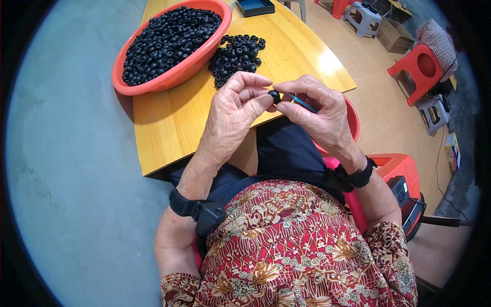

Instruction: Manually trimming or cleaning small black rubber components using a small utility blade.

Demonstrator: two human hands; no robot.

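Between the thumb and fingers of my left hand (236, 105) is a small round black piece (274, 96), glossy and bead-like. My right hand (319, 110) pinches a thin blue tool (304, 103), its tip pointing at the black piece. Whether the tip touches it, I cannot tell. Both hands are held up over the near edge of the yellow table. Just beyond them lies a loose pile of black ring-shaped pieces (236, 57), several with holes showing.
A large red basin (116, 77) heaped with black pieces stands on the yellow table (169, 130), left of the pile. A dark tray (255, 6) sits at the far edge. Another red basin (353, 120) is partly hidden below my right hand. Stools (422, 69) and a cardboard box (394, 36) stand on the right.
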